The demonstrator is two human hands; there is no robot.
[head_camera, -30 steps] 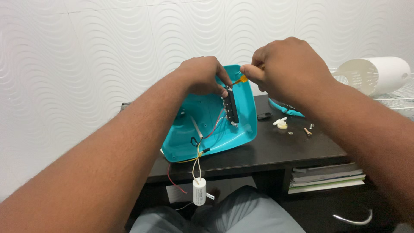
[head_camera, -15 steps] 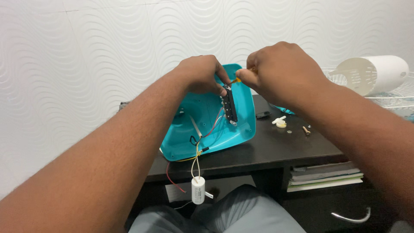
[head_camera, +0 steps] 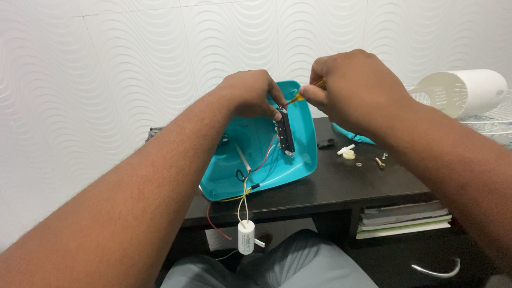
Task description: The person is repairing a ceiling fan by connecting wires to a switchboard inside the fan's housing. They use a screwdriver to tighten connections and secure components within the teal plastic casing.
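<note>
- Right of where we grip, a white ribbed cylinder (head_camera: 463, 92) lies on its side over a wire grille (head_camera: 488, 122)
- Below and right of it, a small white plastic knob (head_camera: 347, 153) and a brass screw (head_camera: 380, 162) rest on the dark desk (head_camera: 341, 186)
- Lower still, stacked books (head_camera: 405, 218) sit under the desktop

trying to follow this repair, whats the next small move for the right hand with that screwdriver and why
Probably turn the screwdriver in place: its tip sits at the top of the black switch block, which the left hand steadies against the teal cover. The right hand pinches the handle.
</note>
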